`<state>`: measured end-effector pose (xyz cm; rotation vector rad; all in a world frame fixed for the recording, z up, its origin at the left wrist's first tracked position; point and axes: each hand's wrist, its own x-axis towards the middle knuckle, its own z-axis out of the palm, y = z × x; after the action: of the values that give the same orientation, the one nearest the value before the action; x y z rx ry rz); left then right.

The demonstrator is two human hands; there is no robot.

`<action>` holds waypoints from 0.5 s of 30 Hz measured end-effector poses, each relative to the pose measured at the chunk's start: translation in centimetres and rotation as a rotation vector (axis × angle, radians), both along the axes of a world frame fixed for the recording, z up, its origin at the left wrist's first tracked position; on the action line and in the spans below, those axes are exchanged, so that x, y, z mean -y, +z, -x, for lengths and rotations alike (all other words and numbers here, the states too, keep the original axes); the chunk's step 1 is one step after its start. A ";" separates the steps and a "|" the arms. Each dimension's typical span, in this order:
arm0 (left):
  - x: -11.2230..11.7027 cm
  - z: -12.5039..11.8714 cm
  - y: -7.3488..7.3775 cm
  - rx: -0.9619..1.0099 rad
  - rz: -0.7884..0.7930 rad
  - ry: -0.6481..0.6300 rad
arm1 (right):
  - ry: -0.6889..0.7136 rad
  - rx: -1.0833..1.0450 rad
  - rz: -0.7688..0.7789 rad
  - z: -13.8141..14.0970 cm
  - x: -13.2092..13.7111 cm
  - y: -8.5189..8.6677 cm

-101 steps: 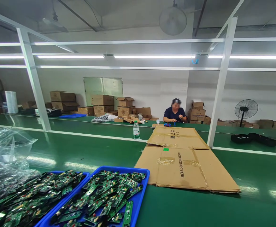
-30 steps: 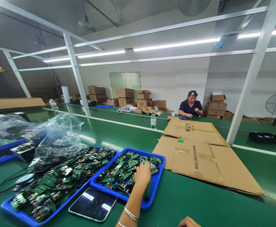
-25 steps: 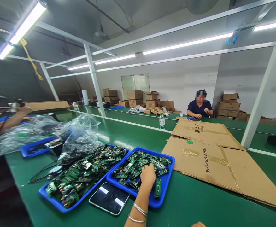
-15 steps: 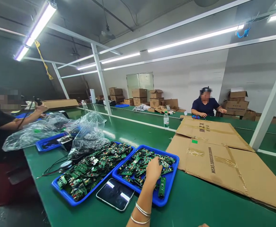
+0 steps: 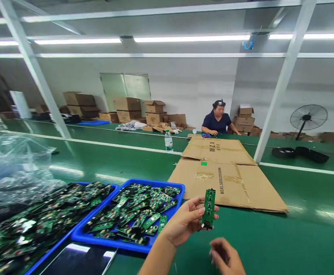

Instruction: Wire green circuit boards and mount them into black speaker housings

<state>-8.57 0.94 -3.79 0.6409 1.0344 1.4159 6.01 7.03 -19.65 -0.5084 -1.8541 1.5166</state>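
A narrow green circuit board (image 5: pixel 208 208) is held upright in my left hand (image 5: pixel 185 221), the thumb on its near side and the fingertips showing behind its right edge. Small dark parts run along the board's face. Lower and to the right, my right hand (image 5: pixel 226 256) is loosely curled above the table, with a gap between thumb and fingers and no object visible in it. Left of my hands lies a blue tray (image 5: pixel 155 181) of many similar circuit boards (image 5: pixel 138 214). A fuller heap of boards (image 5: pixel 55 214) fills a second blue tray (image 5: pixel 113 186) farther left.
A phone or tablet (image 5: pixel 78 259) lies before the trays. Flattened cardboard (image 5: pixel 229 183) covers the table ahead. Beyond are a water bottle (image 5: pixel 168 141), metal posts (image 5: pixel 284 84) and a seated person (image 5: pixel 217 120). Clear plastic bags (image 5: pixel 15 168) are at left.
My left hand has come out of the tray to the right with a circuit board in it. My right hand has risen further into view. The camera has turned right.
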 end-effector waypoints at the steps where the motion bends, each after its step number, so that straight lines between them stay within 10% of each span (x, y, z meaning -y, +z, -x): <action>1: 0.0 -0.7 0.2 0.021 0.004 -0.011 | -0.040 -0.029 0.026 -0.5 -0.3 1.1; 8: 0.3 -4.9 0.8 0.018 -0.097 0.185 | -0.211 -0.264 -0.250 -5.4 0.7 11.0; 15: 1.6 -6.5 1.5 -0.054 -0.150 0.251 | -0.271 -0.216 -0.312 -6.6 2.3 13.4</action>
<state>-2.06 -0.65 -2.30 0.6783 1.0872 1.7158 12.59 4.75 -6.25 -0.4106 -1.7309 1.0382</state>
